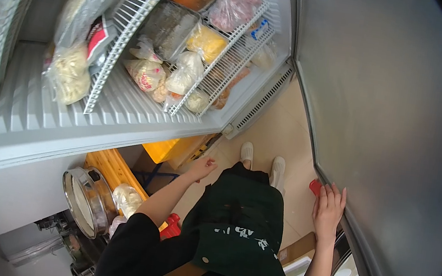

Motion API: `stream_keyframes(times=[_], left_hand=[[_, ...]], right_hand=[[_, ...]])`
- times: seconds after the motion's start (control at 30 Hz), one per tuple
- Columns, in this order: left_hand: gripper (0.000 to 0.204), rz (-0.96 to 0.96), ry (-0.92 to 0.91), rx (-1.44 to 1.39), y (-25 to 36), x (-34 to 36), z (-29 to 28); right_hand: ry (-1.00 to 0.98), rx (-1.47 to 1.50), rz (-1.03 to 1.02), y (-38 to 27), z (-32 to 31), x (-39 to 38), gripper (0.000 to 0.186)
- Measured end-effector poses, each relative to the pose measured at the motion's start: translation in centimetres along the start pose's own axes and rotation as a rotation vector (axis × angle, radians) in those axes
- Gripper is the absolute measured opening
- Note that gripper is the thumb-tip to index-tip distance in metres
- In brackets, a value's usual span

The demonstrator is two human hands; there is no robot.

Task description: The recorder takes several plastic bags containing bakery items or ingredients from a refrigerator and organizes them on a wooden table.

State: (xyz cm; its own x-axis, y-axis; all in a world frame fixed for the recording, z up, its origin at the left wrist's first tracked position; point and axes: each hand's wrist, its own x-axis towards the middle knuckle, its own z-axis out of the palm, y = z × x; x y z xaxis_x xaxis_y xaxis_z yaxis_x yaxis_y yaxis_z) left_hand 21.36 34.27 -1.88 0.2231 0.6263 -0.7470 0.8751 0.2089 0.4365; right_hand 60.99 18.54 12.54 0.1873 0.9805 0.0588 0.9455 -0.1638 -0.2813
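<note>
Head view | left hand [203, 169]: empty, fingers loosely spread, near bright-yellow box [162, 149] | right hand [329, 203]: fingers extended at edge of broad grey metal door [395, 106]; cannot tell whether gripping | door: open, right of white wire-shelved cabinet [148, 134]

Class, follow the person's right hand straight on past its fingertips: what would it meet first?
Most likely the large grey door: the right hand points at it, fingertips overlapping its edge in the picture, though whether they touch is unclear.
</note>
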Motion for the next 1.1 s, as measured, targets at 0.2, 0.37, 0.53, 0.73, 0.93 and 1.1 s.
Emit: stream_keyframes(times=[0.2,0.37,0.53,0.73,0.93,1.1], left_hand=[[0.041,0.035,-0.021,-0.036,-0.8,5.8,0.7],[0.056,-0.062,0.099,-0.278,1.3,10.1,1.6],[0.071,0.03,0.816,-0.251,2.9,13.7,-0.6],[0.086,0.008,1.228,-0.004,4.2,18.2,-6.1],[0.101,-0.56,1.208,0.157,4.3,23.4,-10.3],[0.097,-0.553,1.108,0.256,2.0,26.1,-13.4]], right_hand=[[-0.002,-0.059,-0.015,0.8,1.6,0.0,0.027],[-0.064,-0.086,0.01,1.6,2.0,0.0,0.03],[-0.071,-0.104,-0.022,2.4,2.5,0.2,0.029],[-0.056,-0.142,-0.001,3.3,2.8,0.4,0.027],[-0.061,-0.177,-0.011,4.0,3.5,0.4,0.026],[-0.098,-0.232,0.019,4.5,3.9,0.2,0.025]])
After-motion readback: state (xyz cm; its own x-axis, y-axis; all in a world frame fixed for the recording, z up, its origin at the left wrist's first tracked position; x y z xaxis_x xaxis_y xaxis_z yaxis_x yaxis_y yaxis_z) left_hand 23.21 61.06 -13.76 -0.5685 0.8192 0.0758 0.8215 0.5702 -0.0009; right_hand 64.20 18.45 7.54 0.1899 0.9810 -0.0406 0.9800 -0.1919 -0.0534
